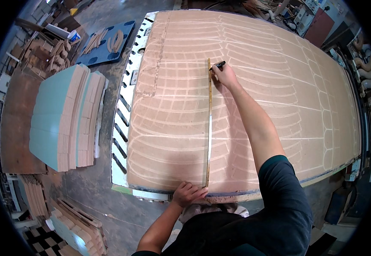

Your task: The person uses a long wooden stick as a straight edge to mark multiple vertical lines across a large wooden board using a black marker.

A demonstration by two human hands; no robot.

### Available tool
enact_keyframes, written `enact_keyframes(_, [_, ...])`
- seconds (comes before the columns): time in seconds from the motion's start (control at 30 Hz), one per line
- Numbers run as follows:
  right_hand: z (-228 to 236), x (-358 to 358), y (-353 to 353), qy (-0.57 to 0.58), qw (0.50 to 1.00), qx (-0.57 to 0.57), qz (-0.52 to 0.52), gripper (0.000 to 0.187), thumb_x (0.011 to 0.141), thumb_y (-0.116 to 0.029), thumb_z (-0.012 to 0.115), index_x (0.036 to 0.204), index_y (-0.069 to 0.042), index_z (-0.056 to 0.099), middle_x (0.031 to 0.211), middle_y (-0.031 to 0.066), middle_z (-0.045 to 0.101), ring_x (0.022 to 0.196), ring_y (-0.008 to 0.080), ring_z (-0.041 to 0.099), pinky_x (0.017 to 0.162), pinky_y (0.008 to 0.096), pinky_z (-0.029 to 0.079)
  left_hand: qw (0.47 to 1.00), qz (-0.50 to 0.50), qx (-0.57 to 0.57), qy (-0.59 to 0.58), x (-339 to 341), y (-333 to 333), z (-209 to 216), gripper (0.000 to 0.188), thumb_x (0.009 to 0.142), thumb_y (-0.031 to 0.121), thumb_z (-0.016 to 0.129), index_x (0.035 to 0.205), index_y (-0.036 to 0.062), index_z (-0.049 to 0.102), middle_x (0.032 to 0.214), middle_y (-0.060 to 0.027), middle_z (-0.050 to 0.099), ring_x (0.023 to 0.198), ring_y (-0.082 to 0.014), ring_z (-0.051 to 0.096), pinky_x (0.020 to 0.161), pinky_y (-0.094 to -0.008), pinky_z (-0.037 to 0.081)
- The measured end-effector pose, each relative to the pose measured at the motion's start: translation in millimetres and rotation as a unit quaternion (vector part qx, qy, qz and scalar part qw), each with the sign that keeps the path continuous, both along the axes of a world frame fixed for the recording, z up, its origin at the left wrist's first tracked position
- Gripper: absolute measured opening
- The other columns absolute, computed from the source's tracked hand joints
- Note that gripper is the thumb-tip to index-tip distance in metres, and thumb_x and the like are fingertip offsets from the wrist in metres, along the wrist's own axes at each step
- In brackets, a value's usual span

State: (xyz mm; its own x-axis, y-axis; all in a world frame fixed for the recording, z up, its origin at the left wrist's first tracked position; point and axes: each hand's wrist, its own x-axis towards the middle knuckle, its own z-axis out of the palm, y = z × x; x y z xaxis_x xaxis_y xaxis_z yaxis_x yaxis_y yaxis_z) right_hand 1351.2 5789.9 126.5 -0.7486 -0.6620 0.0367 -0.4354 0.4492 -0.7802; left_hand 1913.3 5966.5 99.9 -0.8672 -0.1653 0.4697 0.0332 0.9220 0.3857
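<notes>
My right hand [224, 76] is closed around a black marker [218, 66] near the far end of a long, thin measuring tape [210, 106]. The tape lies straight across a large brown board [177, 106], its surface covered with pale curved lines and grooves. It looks yellow, with a shiny stretch where light catches it. At the board's near edge my left hand [189, 194] grips the tape's near end, fingertips pressed to it. The marker's tip is close beside the tape; whether it touches the board I cannot tell.
A white slotted metal edge [120, 132] runs along the board's left side. Left of it stand stacks of pale-green-faced panels [55, 115]. Beyond, a blue pallet [123, 38] carries curved wooden pieces. More cut pieces [76, 232] stand at the lower left. Machinery [309, 13] is at the far right.
</notes>
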Motion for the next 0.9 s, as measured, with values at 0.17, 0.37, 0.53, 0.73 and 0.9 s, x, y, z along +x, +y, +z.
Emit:
enact_keyframes(0.17, [-3.5,-5.7,5.9,-0.011,0.999,-0.035,-0.010,0.045,0.109,-0.042,0.076,0.115,0.002,0.082,0.104,0.0209,0.085,0.100,0.0343,0.083,0.091,0.0466,0.062,1.000,-0.005,0.001,0.001,-2.2,-1.1,0.7,0.033,0.095,0.037,0.093,0.126,0.0325,0.083,0.085,0.0062,0.062,0.077,-0.0173,0.059,0.077,-0.0365,0.050])
enact_keyframes(0.37, [5.1,-8.4,10.6,-0.050,0.998,-0.040,-0.019,0.044,0.108,-0.041,0.076,0.113,0.003,0.082,0.102,0.0193,0.086,0.097,0.0304,0.084,0.089,0.0446,0.063,1.000,0.006,-0.008,0.016,-2.2,0.0,-3.8,0.032,0.095,0.037,0.093,0.126,0.0341,0.083,0.085,0.0070,0.062,0.076,-0.0172,0.059,0.077,-0.0357,0.050])
enact_keyframes(0.53, [4.9,-20.3,-6.1,-0.051,0.998,-0.044,-0.016,0.042,0.109,-0.039,0.075,0.108,0.003,0.082,0.097,0.0171,0.085,0.092,0.0277,0.083,0.084,0.0431,0.063,1.000,0.009,-0.007,-0.007,1.1,1.2,-1.1,0.029,0.099,0.038,0.088,0.127,0.0337,0.083,0.089,0.0078,0.063,0.080,-0.0162,0.062,0.078,-0.0357,0.053])
enact_keyframes(0.73, [-10.5,-53.2,-22.3,-0.033,0.993,-0.111,-0.032,0.043,0.112,-0.037,0.074,0.100,0.004,0.081,0.090,0.0138,0.083,0.085,0.0211,0.080,0.079,0.0404,0.062,1.000,-0.001,-0.016,-0.006,-5.9,-2.9,4.0,0.029,0.099,0.037,0.089,0.127,0.0339,0.084,0.086,0.0079,0.061,0.078,-0.0161,0.060,0.075,-0.0355,0.052])
enact_keyframes(0.9, [8.8,-34.2,-36.4,-0.066,0.997,-0.029,-0.015,0.044,0.112,-0.037,0.075,0.101,0.006,0.081,0.090,0.0133,0.084,0.084,0.0212,0.080,0.079,0.0399,0.061,1.000,0.017,-0.011,-0.013,-2.1,-0.1,4.7,0.030,0.095,0.037,0.093,0.125,0.0358,0.085,0.082,0.0086,0.058,0.075,-0.0149,0.058,0.074,-0.0332,0.050])
